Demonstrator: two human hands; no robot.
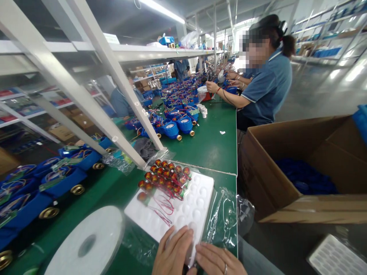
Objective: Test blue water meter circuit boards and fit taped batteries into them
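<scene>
A white moulded tray (197, 191) with round hollows lies aslant on the green bench. Several round-topped red and amber parts with thin red and dark leads (163, 175) stand in its far-left hollows; nearer hollows hold none. My left hand (173, 250) lies over the tray's near end, fingers together and bent around its edge. My right hand (219, 259), with a ring on one finger, presses its fingertips against the near right corner. Both hands are closed at the tray, and the thumbs are mostly hidden. A small dark spot between the hands is too hidden to name.
A white disc-shaped reel (88, 240) lies left of the tray. Blue meters with brass fittings (63, 172) line the left; more blue meters (172, 128) stand ahead. Slanting metal posts (114, 84) rise nearby. An open cardboard box (301, 206) stands right. A co-worker (266, 80) sits beyond.
</scene>
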